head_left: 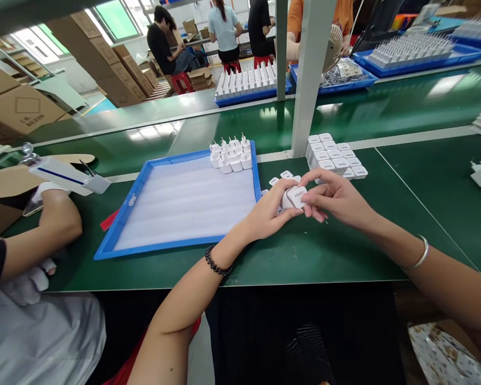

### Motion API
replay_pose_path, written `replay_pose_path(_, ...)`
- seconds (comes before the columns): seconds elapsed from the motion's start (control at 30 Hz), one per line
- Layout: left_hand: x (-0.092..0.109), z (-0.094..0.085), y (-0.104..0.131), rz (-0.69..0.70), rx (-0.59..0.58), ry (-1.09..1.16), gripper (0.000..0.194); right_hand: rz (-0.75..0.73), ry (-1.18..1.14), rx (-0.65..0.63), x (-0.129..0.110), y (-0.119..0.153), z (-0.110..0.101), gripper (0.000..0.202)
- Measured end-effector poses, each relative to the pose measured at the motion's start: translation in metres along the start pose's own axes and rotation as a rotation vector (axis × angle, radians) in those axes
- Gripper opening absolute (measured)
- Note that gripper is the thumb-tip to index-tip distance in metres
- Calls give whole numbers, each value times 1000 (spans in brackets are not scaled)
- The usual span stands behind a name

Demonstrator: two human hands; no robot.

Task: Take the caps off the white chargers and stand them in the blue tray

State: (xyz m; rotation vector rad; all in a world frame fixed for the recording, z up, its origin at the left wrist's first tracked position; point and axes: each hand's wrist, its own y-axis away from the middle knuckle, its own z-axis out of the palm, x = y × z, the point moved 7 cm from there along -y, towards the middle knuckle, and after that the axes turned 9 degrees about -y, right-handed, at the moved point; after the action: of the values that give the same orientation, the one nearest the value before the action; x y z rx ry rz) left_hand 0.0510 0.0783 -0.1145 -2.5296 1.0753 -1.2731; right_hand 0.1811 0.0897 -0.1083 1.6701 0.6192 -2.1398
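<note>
Left of my fingers lies a blue tray (144, 184) with plugs (231, 155) at its far corner; stacked chargers (336, 158) sit just beyond. My left hand (270, 211) and right hand (334, 198) pinch one white charger (295, 196) above the counter (344, 251).

Bare green table (344, 251) lies open right of and below the hands. To their left the blue tray (176, 206) blocks the way, chargers (231, 155) in its far corner; stacked adapters (336, 158) and a white post (308, 80) stand just beyond.
</note>
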Motion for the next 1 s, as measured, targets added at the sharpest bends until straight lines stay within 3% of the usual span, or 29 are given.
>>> replay_pose_path(0.8, 5, 0, -1, 75, -39, -117, 42, 57, 52, -33, 7, -1, 0, 26)
replay_pose_path(1.0, 7, -1, -1, 98, -38, -166, 44, 95, -6, -31, 10, -1, -1, 39)
